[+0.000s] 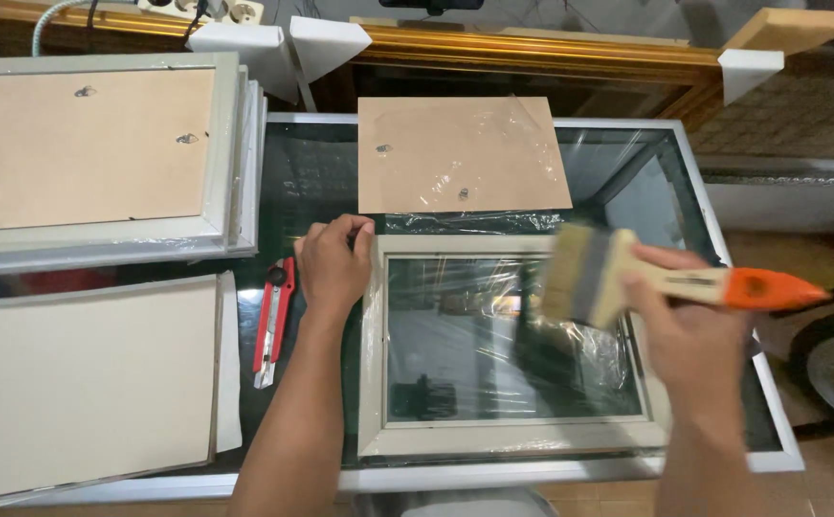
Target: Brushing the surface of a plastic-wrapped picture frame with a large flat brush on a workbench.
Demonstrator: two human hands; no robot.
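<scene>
- Picture frame [503, 436], pale, with its glass pane, lies flat near the front edge of the glass-topped table [723, 230], loose clear plastic wrap across it.
- Stack of frames [230, 144] lies back-side up at far left, white boards [82, 383] below it.
- Brown backing board [460, 153] lies just beyond the frame.
- Right hand [680, 330] is clenched around a wide paintbrush [594, 278], bristles blurred over the glass.
- Left hand [333, 263] is curled, pressing the frame's top-left corner.
- Red utility knife [273, 321] lies beside that wrist.
</scene>
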